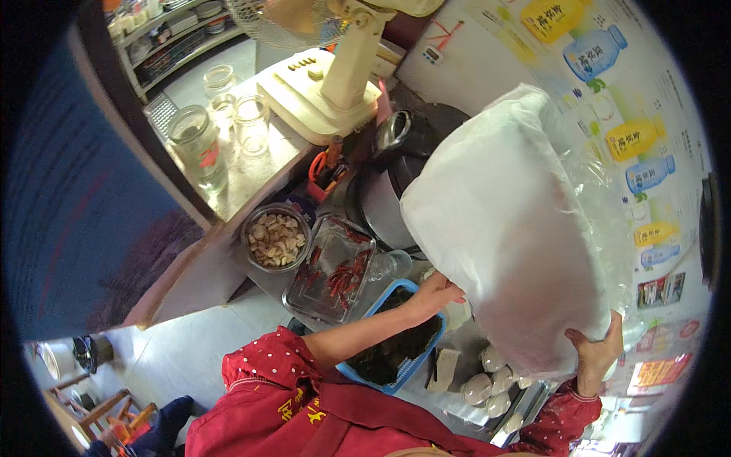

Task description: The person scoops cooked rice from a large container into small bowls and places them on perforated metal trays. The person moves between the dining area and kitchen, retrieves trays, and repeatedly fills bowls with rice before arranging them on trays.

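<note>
A large, bulging white plastic bag [502,206] is held up in front of me, tilted, and fills the right of the head view. My right hand [598,350] grips its lower right corner, thumb on the near side and fingers behind. At its lower left edge, my left hand [432,300] is closed on the plastic, with some fingertips hidden. What the bag holds cannot be made out. Below my left forearm is a blue plastic basket [417,367] of dark, leafy-looking food. Several white rounded pieces [487,386] lie under the bag.
Left of the basket are a clear tray of dried red chillies [346,278] and a bowl of pale pieces [276,240]. Behind them stand a dark pot [381,202] and orange-handled scissors [317,165]. A ledge bears a fan [324,87] and glass jars [194,145]. Posters [601,57] cover the right wall.
</note>
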The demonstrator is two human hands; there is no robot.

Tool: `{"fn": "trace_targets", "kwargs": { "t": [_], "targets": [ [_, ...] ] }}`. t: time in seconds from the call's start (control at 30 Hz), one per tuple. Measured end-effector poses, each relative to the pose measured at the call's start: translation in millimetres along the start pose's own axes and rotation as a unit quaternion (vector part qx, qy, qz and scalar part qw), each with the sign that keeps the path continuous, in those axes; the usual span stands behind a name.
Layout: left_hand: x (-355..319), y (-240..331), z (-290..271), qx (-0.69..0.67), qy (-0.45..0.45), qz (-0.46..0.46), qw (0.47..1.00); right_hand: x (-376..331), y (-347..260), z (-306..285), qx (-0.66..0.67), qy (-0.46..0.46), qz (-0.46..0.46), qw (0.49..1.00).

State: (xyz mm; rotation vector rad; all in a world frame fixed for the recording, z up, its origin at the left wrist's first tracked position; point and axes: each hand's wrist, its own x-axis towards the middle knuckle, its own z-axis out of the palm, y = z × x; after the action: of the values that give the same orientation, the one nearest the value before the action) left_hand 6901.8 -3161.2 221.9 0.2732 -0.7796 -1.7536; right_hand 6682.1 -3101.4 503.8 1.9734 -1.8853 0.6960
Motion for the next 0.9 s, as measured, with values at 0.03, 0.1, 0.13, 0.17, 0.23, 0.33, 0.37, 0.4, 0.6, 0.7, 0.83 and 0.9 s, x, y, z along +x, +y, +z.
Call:
{"fn": "trace_targets", "kwargs": {
  "t": [0.03,0.1,0.13,0.17,0.23,0.33,0.37,0.4,0.6,0.7,0.83,0.9],
  "targets": [
    [0.7,0.9,-0.5,-0.005,0.008,-0.018,1.0,-0.8,-1.5,1.8,0.002,0.008,-0.031,0.999],
    [-0.3,2.1,-1.7,-0.015,0.024,-0.034,0.999,-1.5,-4.2,4.3,-0.01,0.002,-0.026,1.0],
    [-0.9,3.0,-2.3,-0.023,0.031,-0.033,0.999,-1.5,-5.6,5.3,-0.009,-0.003,-0.022,1.0],
    [-1.5,4.2,-2.7,-0.033,0.029,-0.018,0.999,-1.3,-6.6,5.9,-0.012,0.0,-0.022,1.0],
    [-1.2,8.1,-3.2,-0.035,0.023,-0.021,0.999,-0.9,-9.1,7.1,0.0,-0.001,-0.027,1.0],
    [0.8,16.4,-2.1,-0.063,0.008,-0.02,0.998,0.3,-12.9,7.7,0.0,-0.005,-0.025,1.0],
    [1.1,19.3,-1.1,-0.071,0.0,-0.023,0.997,0.5,-14.0,7.5,-0.021,-0.002,-0.032,0.999],
    [1.7,22.5,-0.3,-0.077,0.001,-0.033,0.996,0.9,-14.8,7.1,-0.025,-0.004,-0.038,0.999],
    [2.5,40.0,4.9,-0.103,0.009,-0.055,0.993,1.6,-22.6,7.1,-0.006,-0.007,-0.057,0.998],
    [0.0,43.0,1.7,-0.109,0.022,-0.045,0.993,-1.0,-29.0,7.2,-0.009,0.013,-0.078,0.997],
    [-7.9,35.7,-8.5,-0.092,-0.001,-0.027,0.995,-10.8,-33.8,-0.9,-0.002,0.026,-0.121,0.992],
    [-13.1,27.7,-10.4,-0.131,0.003,-0.005,0.991,-14.8,-29.2,-3.0,-0.01,0.049,-0.195,0.98]
  ]
}}
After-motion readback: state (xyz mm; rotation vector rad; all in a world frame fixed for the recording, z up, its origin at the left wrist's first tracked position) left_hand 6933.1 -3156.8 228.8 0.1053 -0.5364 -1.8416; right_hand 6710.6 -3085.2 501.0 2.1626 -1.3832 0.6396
